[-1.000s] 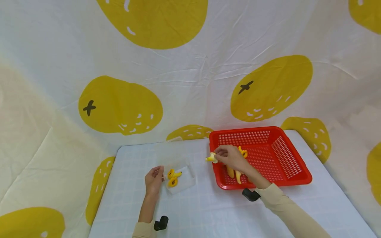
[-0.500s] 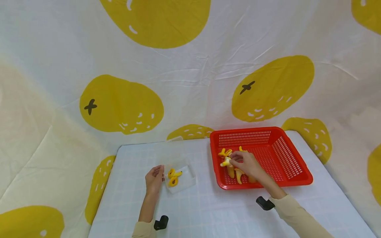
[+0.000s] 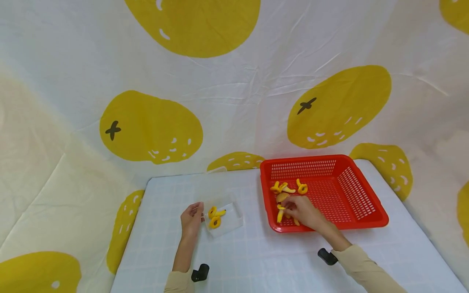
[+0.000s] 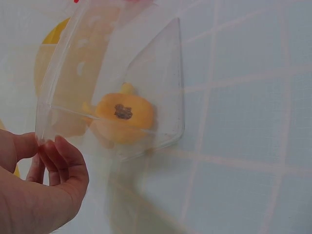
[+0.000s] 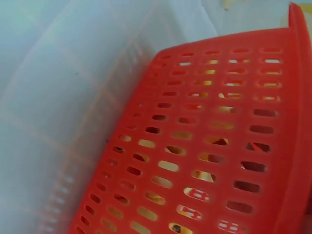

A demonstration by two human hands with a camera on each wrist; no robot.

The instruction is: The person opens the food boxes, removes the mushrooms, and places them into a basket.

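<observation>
My left hand pinches the near-left edge of a clear plastic box, its lid standing raised behind. In the box lie orange rounded pieces with dark middles and a small toy banana. The left wrist view shows my thumb and fingers gripping the clear wall. Inside the red basket, my right hand is low at the left side, its fingertips on a small yellow banana-shaped piece. The basket wall hides that hand's grip in the right wrist view.
Other small yellow pieces lie in the basket's left part, among them a pale banana shape, a ring-like piece and a tan oval. A pale checked cloth covers the table. A fruit-printed sheet hangs behind.
My right hand has carried a yellow-and-white piece from the basket's left rim rightward into the basket, then lowered it. My left hand keeps its grip on the box.
</observation>
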